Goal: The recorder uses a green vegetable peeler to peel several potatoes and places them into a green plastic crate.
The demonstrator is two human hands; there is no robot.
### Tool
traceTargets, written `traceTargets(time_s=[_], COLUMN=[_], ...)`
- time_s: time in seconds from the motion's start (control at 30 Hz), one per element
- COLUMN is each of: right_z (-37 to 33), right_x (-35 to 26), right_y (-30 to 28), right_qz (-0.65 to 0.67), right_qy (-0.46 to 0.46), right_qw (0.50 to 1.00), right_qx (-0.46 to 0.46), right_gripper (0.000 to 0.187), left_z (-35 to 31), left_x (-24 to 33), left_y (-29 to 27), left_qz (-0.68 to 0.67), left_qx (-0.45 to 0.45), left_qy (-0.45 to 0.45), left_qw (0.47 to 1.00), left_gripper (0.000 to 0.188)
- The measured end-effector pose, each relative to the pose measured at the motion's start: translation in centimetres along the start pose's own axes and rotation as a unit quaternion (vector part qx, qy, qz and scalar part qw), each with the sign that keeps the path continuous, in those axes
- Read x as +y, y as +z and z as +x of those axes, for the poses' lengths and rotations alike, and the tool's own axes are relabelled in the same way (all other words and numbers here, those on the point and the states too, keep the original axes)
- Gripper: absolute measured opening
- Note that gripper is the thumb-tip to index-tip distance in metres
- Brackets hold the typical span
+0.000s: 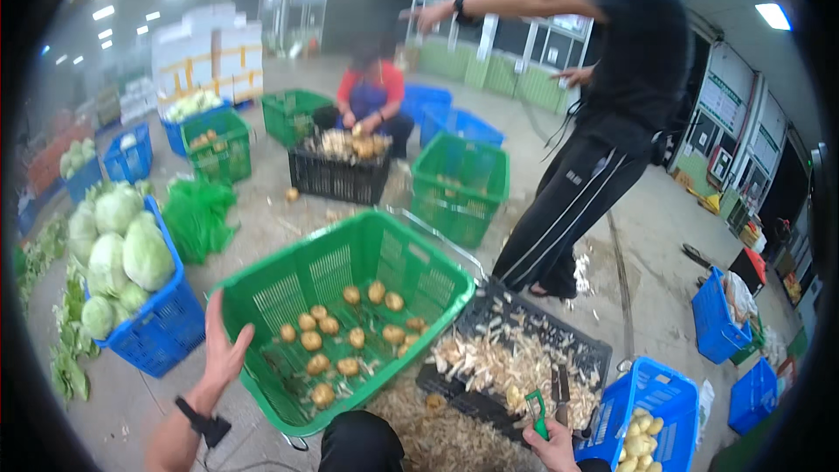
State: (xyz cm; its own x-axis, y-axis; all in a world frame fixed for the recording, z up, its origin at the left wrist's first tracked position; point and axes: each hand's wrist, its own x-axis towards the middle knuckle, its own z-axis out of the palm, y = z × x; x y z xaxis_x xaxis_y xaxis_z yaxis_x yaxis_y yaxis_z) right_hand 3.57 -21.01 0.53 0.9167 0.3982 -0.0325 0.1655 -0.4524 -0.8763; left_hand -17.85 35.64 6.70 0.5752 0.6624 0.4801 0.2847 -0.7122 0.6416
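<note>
A green plastic crate (pixel 350 240) stands in front of me with several unpeeled potatoes (pixel 311 340) scattered over its floor. My left hand (pixel 225 351) is at its left rim, thumb on the inner side and fingers along the outside, closed on the edge. At the lower right, my right hand (pixel 552 448) grips a green-handled peeler (pixel 537 413), its head pointing up. Just beyond it lies a black upturned crate (pixel 590 351) covered with peelings (pixel 489 354). A dark, long tool, perhaps a knife, (pixel 560 395) rests on these peelings. Right of my right hand, a blue crate (pixel 677 380) holds peeled potatoes (pixel 641 439).
Cabbages (pixel 109 253) fill a blue crate (pixel 162 332) on the left, near a green net bag (pixel 199 218). A standing person (pixel 603 122) points left; another sits peeling behind a black crate (pixel 341 177). A green crate (pixel 459 183) stands between them. Peelings cover the floor near my knee.
</note>
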Motion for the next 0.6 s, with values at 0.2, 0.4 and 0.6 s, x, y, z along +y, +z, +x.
traceTargets(time_s=[0.2,0.4,0.6], right_z=[-4.2,-3.6,2.8], right_x=[-9.4,-1.0,-8.6], right_y=[-0.4,-4.6,2.0], right_qz=[0.128,0.154,0.183], right_qy=[0.001,0.090,0.094], right_qw=[0.991,0.984,0.975], right_qx=[0.049,0.013,-0.080], right_gripper=[0.030,0.038,0.013], left_z=[-14.0,-9.8,-1.3], left_x=[-10.3,-7.0,-9.3], left_y=[7.3,15.5,18.8], left_qz=[-0.505,-0.343,-0.196], left_qx=[-0.042,0.247,0.158], left_qy=[-0.382,-0.287,-0.284], left_qw=[0.772,0.859,0.925], left_gripper=[0.069,0.053,0.072])
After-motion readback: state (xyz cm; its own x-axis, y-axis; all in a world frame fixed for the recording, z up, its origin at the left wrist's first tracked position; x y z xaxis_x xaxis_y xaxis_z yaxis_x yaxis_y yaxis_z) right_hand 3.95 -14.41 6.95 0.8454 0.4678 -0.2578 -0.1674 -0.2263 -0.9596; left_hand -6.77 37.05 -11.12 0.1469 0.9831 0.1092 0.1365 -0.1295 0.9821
